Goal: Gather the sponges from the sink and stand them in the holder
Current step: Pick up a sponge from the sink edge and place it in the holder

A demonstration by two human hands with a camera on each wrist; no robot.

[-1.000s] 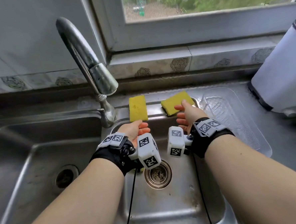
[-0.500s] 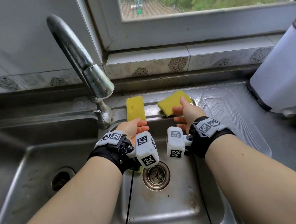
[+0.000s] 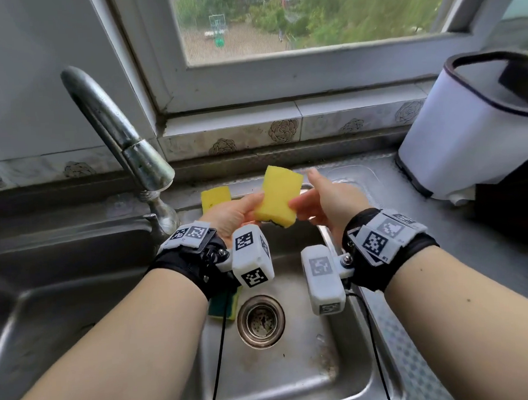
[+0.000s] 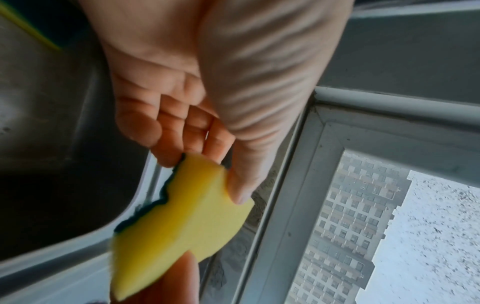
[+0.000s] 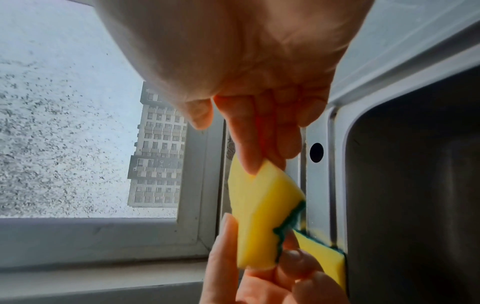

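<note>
Fingers (image 4: 166,131) of the left hand (image 3: 229,215) pinched the yellow rectangular foam sponge (image 3: 279,195) above the steel sink (image 3: 285,368); the right hand (image 3: 327,202) touched its far end, grip uncertain. Transfer fully to one hand, then carry it upright towards the white plastic holder (image 3: 469,137).

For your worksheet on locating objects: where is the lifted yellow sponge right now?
In the head view, the yellow sponge is above the sink's back rim, between the left hand and right hand.

Daylight coming through window (image 3: 307,14), sink basin (image 3: 77,304) staying dim; edges bowing; wrist views blurring, perhaps from motion
</note>
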